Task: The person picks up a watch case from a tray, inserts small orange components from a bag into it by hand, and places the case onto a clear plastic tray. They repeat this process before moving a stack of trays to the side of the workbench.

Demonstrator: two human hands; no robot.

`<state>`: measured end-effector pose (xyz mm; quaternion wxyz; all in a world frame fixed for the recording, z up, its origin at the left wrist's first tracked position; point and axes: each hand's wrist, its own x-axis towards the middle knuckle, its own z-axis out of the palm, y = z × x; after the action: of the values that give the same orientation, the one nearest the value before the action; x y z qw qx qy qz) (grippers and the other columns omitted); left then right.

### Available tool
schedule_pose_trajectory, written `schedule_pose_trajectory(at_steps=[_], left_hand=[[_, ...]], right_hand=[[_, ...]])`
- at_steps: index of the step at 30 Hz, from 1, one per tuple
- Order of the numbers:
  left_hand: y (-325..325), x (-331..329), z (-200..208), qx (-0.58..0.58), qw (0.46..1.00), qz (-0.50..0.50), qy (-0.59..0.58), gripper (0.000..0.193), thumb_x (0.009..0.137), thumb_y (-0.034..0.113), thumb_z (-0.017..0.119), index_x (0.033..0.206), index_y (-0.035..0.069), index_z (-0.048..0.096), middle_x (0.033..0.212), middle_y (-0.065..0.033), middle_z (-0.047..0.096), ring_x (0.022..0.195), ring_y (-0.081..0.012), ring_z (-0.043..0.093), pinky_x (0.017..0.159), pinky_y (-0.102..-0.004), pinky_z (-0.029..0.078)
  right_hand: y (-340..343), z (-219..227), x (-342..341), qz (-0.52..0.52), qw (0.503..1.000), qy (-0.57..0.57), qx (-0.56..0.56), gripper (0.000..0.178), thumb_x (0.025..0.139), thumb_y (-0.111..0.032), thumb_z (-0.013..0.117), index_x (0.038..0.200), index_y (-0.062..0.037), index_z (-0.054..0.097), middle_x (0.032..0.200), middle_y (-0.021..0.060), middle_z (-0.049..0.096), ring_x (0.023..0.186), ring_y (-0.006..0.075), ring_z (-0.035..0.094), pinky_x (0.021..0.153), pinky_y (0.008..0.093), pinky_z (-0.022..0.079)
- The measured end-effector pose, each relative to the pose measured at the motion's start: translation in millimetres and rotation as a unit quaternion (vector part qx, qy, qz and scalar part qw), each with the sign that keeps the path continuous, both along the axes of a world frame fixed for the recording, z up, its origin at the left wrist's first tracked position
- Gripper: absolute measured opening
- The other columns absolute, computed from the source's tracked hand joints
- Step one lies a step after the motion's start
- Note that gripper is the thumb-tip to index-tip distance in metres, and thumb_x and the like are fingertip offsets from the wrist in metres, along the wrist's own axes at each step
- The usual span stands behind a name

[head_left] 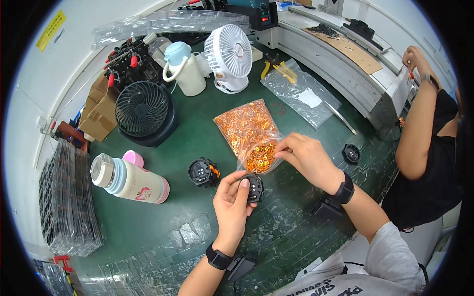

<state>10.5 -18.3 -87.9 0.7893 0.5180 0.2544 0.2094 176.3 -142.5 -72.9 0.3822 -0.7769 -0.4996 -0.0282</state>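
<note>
My left hand (232, 201) is closed round a black round plastic part (255, 188), tilted so its recessed face shows. My right hand (308, 157) pinches thumb and forefinger together at the right rim of a round clear holder (274, 166) filled with small copper-coloured metal pieces (260, 154). Whatever lies between those fingertips is too small to make out. Behind the holder, touching it, lies a clear bag packed with similar pieces (245, 122). Left of my left hand stands a stack of black round parts (203, 172) with orange bits on its side. Another black round part (351, 154) lies to the right.
A flowered flask (143, 185), a black fan (145, 109), a white fan (230, 56) and a cream jug (187, 74) stand left and behind. Yellow-handled pliers (284, 71) and tweezers (341, 119) lie on an opened plastic bag (308, 101). A co-worker's arm (414, 123) is at the right.
</note>
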Motion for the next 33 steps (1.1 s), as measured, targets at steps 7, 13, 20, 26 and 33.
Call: schedule_pose_trajectory(at_steps=[7,13,20,26,33], left_hand=[[1,-1,0,0.004,1.000,-0.008,0.003,0.023,0.095,0.009,0.055,0.116,0.000,0.052,0.090,-0.0054,0.065,0.055,-0.0019,0.050,0.044,-0.0152,0.039],[5,-1,-2,-0.043,0.998,-0.028,-0.024,0.025,0.095,0.010,0.055,0.117,0.000,0.052,0.098,-0.0099,0.067,0.059,-0.0029,0.054,0.043,-0.0156,0.038],[5,-1,-3,-0.066,0.996,-0.026,-0.047,0.026,0.095,0.011,0.055,0.118,-0.001,0.051,0.102,-0.0129,0.067,0.066,-0.0054,0.059,0.042,-0.0161,0.038],[5,-2,-4,-0.055,0.997,-0.035,-0.050,0.026,0.095,0.011,0.056,0.118,0.000,0.052,0.102,-0.0119,0.067,0.066,-0.0051,0.059,0.042,-0.0161,0.038],[4,-2,-4,-0.045,0.997,-0.037,-0.050,0.027,0.094,0.012,0.057,0.118,0.000,0.052,0.102,-0.0113,0.067,0.066,-0.0044,0.058,0.043,-0.0158,0.038]], right_hand=[[-6,18,1,-0.011,0.988,0.145,-0.051,0.010,0.085,-0.009,0.065,0.090,-0.0003,0.063,0.089,0.0088,0.064,0.080,0.0182,0.064,0.065,0.0291,0.050],[-7,6,-23,0.169,0.806,0.565,0.051,0.013,0.090,-0.006,0.061,0.099,0.0030,0.061,0.112,0.0134,0.059,0.095,0.0163,0.062,0.078,0.0287,0.055],[-4,5,-34,0.184,0.787,0.583,0.086,0.010,0.088,-0.002,0.063,0.096,0.0035,0.063,0.117,0.0128,0.055,0.095,0.0165,0.062,0.082,0.0294,0.054],[-4,5,-38,0.186,0.816,0.539,0.094,0.007,0.086,0.001,0.063,0.093,0.0028,0.065,0.111,0.0101,0.055,0.093,0.0156,0.061,0.082,0.0285,0.054],[-3,7,-39,0.176,0.838,0.509,0.088,0.008,0.085,0.000,0.064,0.092,0.0026,0.066,0.111,0.0100,0.055,0.091,0.0149,0.061,0.082,0.0281,0.052]])
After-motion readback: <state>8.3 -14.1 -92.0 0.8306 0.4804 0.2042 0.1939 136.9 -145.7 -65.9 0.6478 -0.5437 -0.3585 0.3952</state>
